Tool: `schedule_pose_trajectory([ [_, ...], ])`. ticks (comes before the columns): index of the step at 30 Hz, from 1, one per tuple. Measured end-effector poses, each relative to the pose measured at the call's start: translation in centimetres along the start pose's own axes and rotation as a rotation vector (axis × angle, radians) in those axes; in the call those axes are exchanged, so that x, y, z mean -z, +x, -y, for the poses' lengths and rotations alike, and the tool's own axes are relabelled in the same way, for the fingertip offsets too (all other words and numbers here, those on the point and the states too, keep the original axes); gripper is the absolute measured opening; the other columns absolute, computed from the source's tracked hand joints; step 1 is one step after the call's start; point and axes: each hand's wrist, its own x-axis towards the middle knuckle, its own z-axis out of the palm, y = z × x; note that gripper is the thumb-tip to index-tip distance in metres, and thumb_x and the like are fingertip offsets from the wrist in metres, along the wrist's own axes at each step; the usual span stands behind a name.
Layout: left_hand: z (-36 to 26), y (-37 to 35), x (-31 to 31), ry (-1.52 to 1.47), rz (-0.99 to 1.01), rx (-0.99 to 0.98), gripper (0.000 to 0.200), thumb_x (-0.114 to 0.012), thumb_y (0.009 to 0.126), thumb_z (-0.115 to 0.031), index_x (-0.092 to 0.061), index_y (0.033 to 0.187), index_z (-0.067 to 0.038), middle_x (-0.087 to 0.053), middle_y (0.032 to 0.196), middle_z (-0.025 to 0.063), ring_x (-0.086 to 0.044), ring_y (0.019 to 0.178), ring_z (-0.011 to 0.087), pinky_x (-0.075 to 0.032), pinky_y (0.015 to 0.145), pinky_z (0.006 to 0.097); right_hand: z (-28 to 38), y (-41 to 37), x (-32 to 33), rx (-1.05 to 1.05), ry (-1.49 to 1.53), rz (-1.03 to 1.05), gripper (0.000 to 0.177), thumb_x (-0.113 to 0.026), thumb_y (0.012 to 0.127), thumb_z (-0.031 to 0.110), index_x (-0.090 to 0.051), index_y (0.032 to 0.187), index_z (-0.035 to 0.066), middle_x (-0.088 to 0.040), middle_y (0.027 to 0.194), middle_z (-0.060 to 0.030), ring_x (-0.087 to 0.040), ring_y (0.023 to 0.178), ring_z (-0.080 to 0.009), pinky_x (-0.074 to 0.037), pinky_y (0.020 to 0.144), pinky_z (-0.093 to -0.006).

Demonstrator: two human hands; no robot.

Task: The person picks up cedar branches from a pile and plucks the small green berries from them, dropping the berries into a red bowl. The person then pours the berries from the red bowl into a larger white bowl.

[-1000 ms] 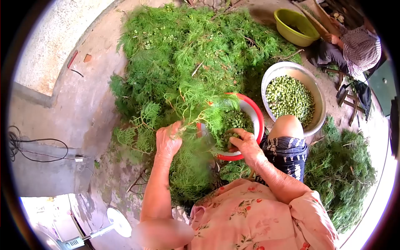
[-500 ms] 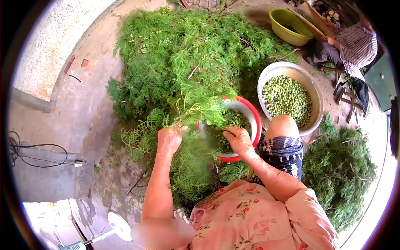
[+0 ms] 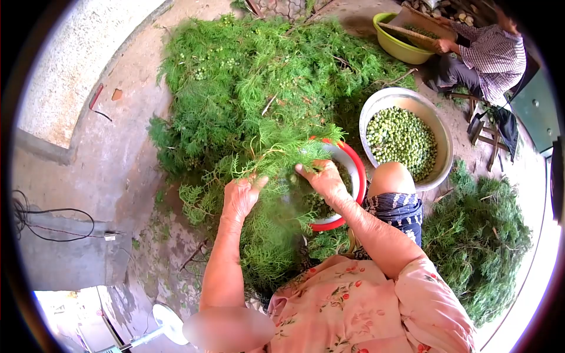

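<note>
My left hand [image 3: 242,197] is closed around the stems of a leafy green evergreen branch [image 3: 273,156], whose feathery sprays spread forward and to the right. Close beside those sprays, my right hand [image 3: 325,181] is in a pinch over a white basin with a red rim [image 3: 356,167]. Whatever lies between its thumb and fingers is hidden. Small green cones [image 3: 318,207] and bits of foliage lie inside this basin, partly covered by the branch and my right hand. More loose sprays [image 3: 268,253] hang below my hands, near my lap.
A large heap of cut branches [image 3: 235,88] covers the ground ahead. To the right stands a metal basin [image 3: 442,112] of green cones [image 3: 403,138], with another branch pile [image 3: 479,241] nearer me. Beyond, a seated person [image 3: 491,59] holds a flat woven tray [image 3: 412,36] over a yellow-green basin [image 3: 391,47].
My right hand has moved up and left, closer to my left hand and the branch. My left hand stays nearly in place. The other person's tray has shifted left over the yellow-green basin.
</note>
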Motion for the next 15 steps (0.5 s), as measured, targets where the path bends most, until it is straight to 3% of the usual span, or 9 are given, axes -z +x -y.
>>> schedule_pose_trajectory([
  [1, -0.6, -0.1, 0.4, 0.060, 0.020, -0.004, 0.047, -0.055, 0.082, -0.049, -0.065, 0.081, -0.004, -0.062, 0.064, 0.0152, -0.060, 0.062, 0.0296, -0.048, 0.061, 0.0366, -0.5, 0.2, -0.1, 0.054, 0.135, 0.098, 0.035, -0.067, 0.079, 0.031, -0.062, 0.096, 0.001, -0.064, 0.095, -0.0166, -0.060, 0.089, -0.0255, -0.044, 0.081, -0.0339],
  [5, -1.1, -0.1, 0.7, 0.218, 0.071, -0.010, 0.043, -0.055, 0.083, -0.046, -0.066, 0.082, -0.005, -0.063, 0.067, 0.0136, -0.061, 0.063, 0.0281, -0.049, 0.062, 0.0351, -2.1, 0.8, -1.7, 0.004, 0.295, 0.136, 0.041, -0.067, 0.080, 0.028, -0.057, 0.109, 0.001, -0.063, 0.104, -0.0136, -0.057, 0.096, -0.0229, -0.041, 0.087, -0.0321],
  [11, -0.2, -0.3, 0.1, 0.160, 0.000, -0.038, 0.041, -0.057, 0.083, -0.044, -0.066, 0.084, -0.004, -0.064, 0.070, 0.0133, -0.062, 0.066, 0.0280, -0.050, 0.064, 0.0345, -1.9, 1.7, -0.9, -0.125, 0.625, 0.338, 0.036, -0.065, 0.081, 0.022, -0.056, 0.111, 0.004, -0.062, 0.101, -0.0078, -0.055, 0.089, -0.0198, -0.042, 0.082, -0.0325],
  [14, -0.2, -0.3, 0.3, 0.164, 0.003, -0.082, 0.041, -0.058, 0.083, -0.043, -0.066, 0.086, -0.004, -0.065, 0.071, 0.0140, -0.063, 0.067, 0.0283, -0.050, 0.064, 0.0348, -0.7, 1.5, -0.5, -0.312, 0.817, 0.424, 0.034, -0.063, 0.082, 0.019, -0.055, 0.114, 0.008, -0.060, 0.098, -0.0061, -0.055, 0.087, -0.0189, -0.042, 0.081, -0.0324],
  [15, -0.3, -0.4, 0.4, 0.172, 0.012, -0.099, 0.041, -0.058, 0.083, -0.043, -0.066, 0.087, -0.004, -0.065, 0.071, 0.0143, -0.063, 0.067, 0.0284, -0.050, 0.064, 0.0348, -1.7, 2.8, -0.2, -0.371, 0.718, 0.486, 0.048, -0.067, 0.078, 0.016, -0.049, 0.122, 0.012, -0.058, 0.100, -0.0072, -0.055, 0.092, -0.0222, -0.043, 0.082, -0.0342],
])
